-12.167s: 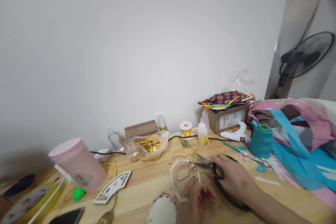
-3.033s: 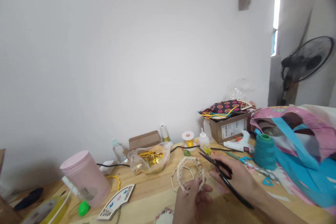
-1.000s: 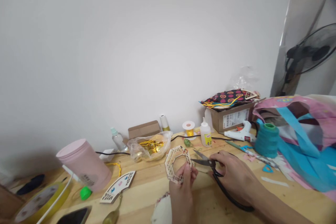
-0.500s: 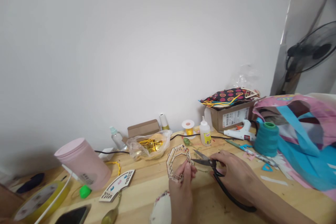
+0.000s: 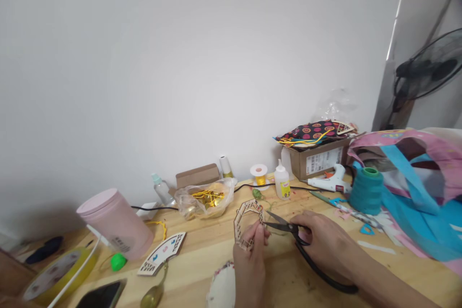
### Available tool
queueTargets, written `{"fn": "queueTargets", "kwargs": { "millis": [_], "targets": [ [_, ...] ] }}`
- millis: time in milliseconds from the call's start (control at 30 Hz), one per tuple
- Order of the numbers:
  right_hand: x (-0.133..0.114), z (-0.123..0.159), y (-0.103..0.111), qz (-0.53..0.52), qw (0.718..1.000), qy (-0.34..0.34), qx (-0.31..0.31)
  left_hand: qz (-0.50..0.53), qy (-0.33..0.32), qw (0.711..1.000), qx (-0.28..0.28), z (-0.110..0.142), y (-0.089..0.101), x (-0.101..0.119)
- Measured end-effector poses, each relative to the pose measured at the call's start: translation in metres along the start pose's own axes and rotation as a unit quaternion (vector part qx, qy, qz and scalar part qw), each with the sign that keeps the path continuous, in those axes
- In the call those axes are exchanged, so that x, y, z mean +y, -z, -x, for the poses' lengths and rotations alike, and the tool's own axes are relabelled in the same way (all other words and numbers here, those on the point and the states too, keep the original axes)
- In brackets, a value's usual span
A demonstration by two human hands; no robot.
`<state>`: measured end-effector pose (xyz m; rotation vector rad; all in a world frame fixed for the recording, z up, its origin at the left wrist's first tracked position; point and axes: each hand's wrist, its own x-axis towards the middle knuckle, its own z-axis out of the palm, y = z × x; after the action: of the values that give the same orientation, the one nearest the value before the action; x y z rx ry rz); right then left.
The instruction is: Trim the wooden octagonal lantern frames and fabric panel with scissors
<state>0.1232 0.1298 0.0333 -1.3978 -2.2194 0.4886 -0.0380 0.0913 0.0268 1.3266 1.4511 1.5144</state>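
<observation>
My left hand [image 5: 250,262] pinches a small laser-cut wooden frame [image 5: 246,219] with an octagonal opening and holds it upright above the wooden table [image 5: 202,262]. My right hand [image 5: 327,248] grips black scissors [image 5: 288,227] with long looped handles. The blades are parted and their tips sit right beside the frame's right edge, near my left fingertips. A green thread [image 5: 260,198] lies on the table just behind the frame.
A pink canister [image 5: 114,224], a fan-shaped wooden piece [image 5: 162,253], a phone [image 5: 103,294] and yellow tape [image 5: 57,275] lie left. Behind are a bag of gold trim [image 5: 205,199], glue bottle [image 5: 282,184], glue gun [image 5: 329,183], teal thread cone [image 5: 365,191], cardboard box [image 5: 317,159] and pink-blue bag [image 5: 415,178].
Over the last second my left hand turned the wooden frame more edge-on and nudged it right. The scissors stayed at its right edge, blades still parted.
</observation>
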Motion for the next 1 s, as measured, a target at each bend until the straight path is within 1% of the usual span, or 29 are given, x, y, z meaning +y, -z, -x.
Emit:
{"fn": "queueTargets", "kwargs": {
  "millis": [133, 233, 300, 400, 467, 533, 767, 1000],
  "targets": [
    [-0.001, 0.002, 0.002, 0.018, 1.0, -0.003, -0.01, 0.009, 0.009, 1.0, -0.005, 0.0, 0.0, -0.004],
    [-0.002, 0.002, 0.005, 0.035, 0.999, 0.0, -0.006, 0.036, 0.033, 0.999, 0.006, 0.0, -0.002, -0.011],
    [-0.003, 0.001, 0.007, 0.048, 0.999, -0.003, 0.001, 0.086, 0.056, 0.994, 0.022, -0.001, -0.004, -0.013],
    [-0.003, 0.0, 0.009, 0.056, 0.998, -0.016, 0.019, 0.191, 0.105, 0.975, 0.042, -0.003, -0.006, -0.012],
    [-0.002, -0.001, 0.009, 0.052, 0.998, -0.02, 0.028, 0.241, 0.138, 0.96, 0.046, -0.003, -0.007, -0.009],
    [-0.002, 0.0, 0.008, 0.046, 0.998, -0.015, 0.029, 0.266, 0.153, 0.951, 0.042, -0.003, -0.008, -0.007],
    [-0.003, 0.0, 0.006, 0.025, 0.999, -0.015, 0.022, 0.275, 0.144, 0.95, 0.038, -0.001, -0.009, -0.005],
    [-0.004, 0.001, 0.005, 0.037, 0.999, -0.018, 0.023, 0.26, 0.137, 0.955, 0.035, -0.001, -0.008, -0.009]
  ]
}}
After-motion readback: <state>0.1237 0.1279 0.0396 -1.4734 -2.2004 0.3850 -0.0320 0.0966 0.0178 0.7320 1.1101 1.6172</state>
